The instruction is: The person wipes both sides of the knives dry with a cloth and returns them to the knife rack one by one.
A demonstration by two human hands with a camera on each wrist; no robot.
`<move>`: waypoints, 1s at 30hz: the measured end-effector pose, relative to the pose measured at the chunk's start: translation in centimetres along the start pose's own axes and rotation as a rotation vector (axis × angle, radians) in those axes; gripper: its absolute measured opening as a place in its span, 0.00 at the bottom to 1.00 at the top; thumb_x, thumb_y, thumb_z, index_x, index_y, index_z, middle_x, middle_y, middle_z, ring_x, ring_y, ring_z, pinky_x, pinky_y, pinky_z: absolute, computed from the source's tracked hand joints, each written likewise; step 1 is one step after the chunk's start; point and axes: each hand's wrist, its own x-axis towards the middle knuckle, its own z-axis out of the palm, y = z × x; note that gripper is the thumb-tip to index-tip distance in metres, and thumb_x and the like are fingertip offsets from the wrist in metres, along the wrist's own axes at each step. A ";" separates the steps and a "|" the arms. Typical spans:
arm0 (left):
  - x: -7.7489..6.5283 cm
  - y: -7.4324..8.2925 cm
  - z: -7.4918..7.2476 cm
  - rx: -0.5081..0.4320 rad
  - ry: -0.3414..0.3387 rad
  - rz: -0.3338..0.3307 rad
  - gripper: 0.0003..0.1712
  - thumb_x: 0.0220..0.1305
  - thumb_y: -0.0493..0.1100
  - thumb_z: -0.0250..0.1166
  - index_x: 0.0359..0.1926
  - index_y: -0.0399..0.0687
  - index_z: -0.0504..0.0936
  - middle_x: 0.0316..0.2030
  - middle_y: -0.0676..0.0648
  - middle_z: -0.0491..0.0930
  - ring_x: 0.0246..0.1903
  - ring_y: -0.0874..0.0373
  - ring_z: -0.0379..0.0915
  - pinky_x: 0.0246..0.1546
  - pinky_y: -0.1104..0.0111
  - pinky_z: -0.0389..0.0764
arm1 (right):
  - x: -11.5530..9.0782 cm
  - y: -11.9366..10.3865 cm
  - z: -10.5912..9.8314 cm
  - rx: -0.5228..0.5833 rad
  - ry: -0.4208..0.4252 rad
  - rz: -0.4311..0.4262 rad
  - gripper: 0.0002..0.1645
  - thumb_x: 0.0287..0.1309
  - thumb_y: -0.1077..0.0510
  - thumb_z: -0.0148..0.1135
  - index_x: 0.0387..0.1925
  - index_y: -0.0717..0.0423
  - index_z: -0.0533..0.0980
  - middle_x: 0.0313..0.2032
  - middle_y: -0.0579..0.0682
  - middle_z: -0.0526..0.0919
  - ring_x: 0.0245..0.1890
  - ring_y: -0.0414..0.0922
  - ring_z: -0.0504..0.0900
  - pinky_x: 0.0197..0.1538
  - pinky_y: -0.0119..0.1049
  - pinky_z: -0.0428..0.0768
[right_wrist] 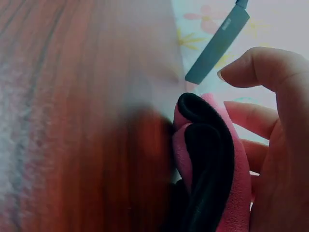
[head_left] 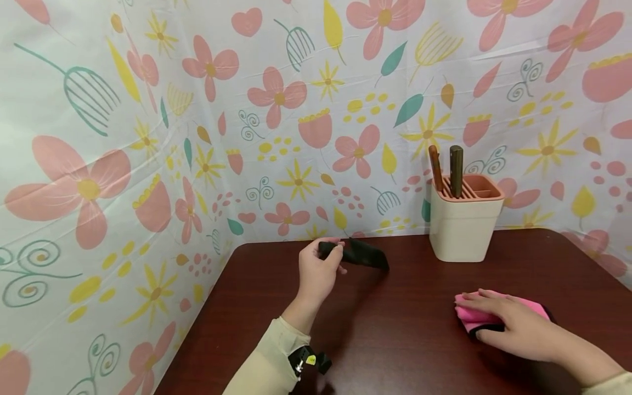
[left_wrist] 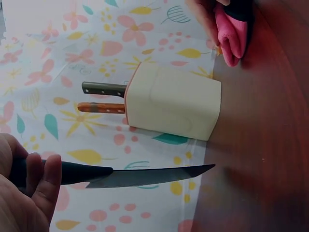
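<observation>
My left hand (head_left: 316, 274) grips a knife (head_left: 366, 254) by its black handle, thumb and fingers around it. The dark blade points right above the far part of the table, its tip low; the left wrist view shows its long side (left_wrist: 145, 177). On the right, my right hand (head_left: 525, 328) rests over a folded pink cloth (head_left: 473, 316) with black edging. Its fingers lie extended across the top of the cloth. In the right wrist view the thumb stands apart from the cloth's folds (right_wrist: 236, 183), and the knife blade (right_wrist: 218, 46) shows beyond.
A cream knife holder (head_left: 463, 230) with a salmon slotted top stands at the back right of the dark red-brown table (head_left: 395, 329). A brown-handled knife (head_left: 435, 167) and a dark-handled one (head_left: 456, 170) stick up from it. Flower-printed sheeting (head_left: 296, 164) hangs behind and at left.
</observation>
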 end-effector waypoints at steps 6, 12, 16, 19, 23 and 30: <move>2.0 1.4 0.4 0.019 0.006 0.084 0.12 0.72 0.43 0.64 0.49 0.39 0.84 0.43 0.30 0.85 0.20 0.52 0.79 0.26 0.59 0.87 | 1.5 1.1 -2.6 0.011 0.007 0.061 0.32 0.53 0.57 0.77 0.61 0.42 0.80 0.57 0.58 0.85 0.65 0.09 0.52 0.60 0.03 0.49; 5.0 4.3 1.3 0.075 -0.018 0.177 0.11 0.72 0.45 0.62 0.44 0.40 0.83 0.37 0.32 0.85 0.17 0.44 0.79 0.24 0.52 0.86 | 4.8 2.7 -8.9 -0.131 -0.007 0.198 0.26 0.58 0.58 0.73 0.59 0.45 0.82 0.54 0.58 0.87 0.47 0.22 0.76 0.44 0.16 0.70; 7.0 6.7 2.0 0.105 -0.048 0.186 0.13 0.69 0.47 0.62 0.41 0.42 0.84 0.31 0.39 0.86 0.14 0.42 0.76 0.20 0.52 0.84 | 7.6 3.4 -12.9 -0.195 -0.006 0.290 0.23 0.66 0.58 0.64 0.61 0.55 0.80 0.45 0.59 0.89 0.30 0.28 0.76 0.33 0.30 0.73; 8.6 8.7 2.8 0.133 -0.067 0.201 0.12 0.68 0.48 0.60 0.37 0.45 0.84 0.27 0.46 0.86 0.13 0.44 0.75 0.17 0.55 0.81 | 9.2 3.7 -15.1 -0.190 -0.043 0.390 0.26 0.72 0.57 0.51 0.67 0.61 0.74 0.24 0.55 0.82 0.16 0.35 0.66 0.25 0.36 0.67; 10.8 11.0 4.2 0.152 -0.086 0.237 0.14 0.70 0.49 0.59 0.34 0.46 0.82 0.22 0.46 0.82 0.12 0.46 0.72 0.15 0.57 0.79 | 10.6 4.7 -16.4 -0.207 -0.103 0.469 0.34 0.72 0.56 0.40 0.76 0.60 0.62 0.11 0.45 0.64 0.10 0.40 0.59 0.19 0.37 0.64; 14.4 14.4 7.5 0.182 -0.084 0.242 0.11 0.70 0.48 0.58 0.33 0.48 0.80 0.28 0.49 0.86 0.20 0.55 0.78 0.22 0.67 0.79 | 12.1 7.9 -15.4 -0.219 -0.163 0.412 0.37 0.72 0.60 0.39 0.80 0.60 0.54 0.26 0.61 0.82 0.17 0.50 0.73 0.44 0.57 0.75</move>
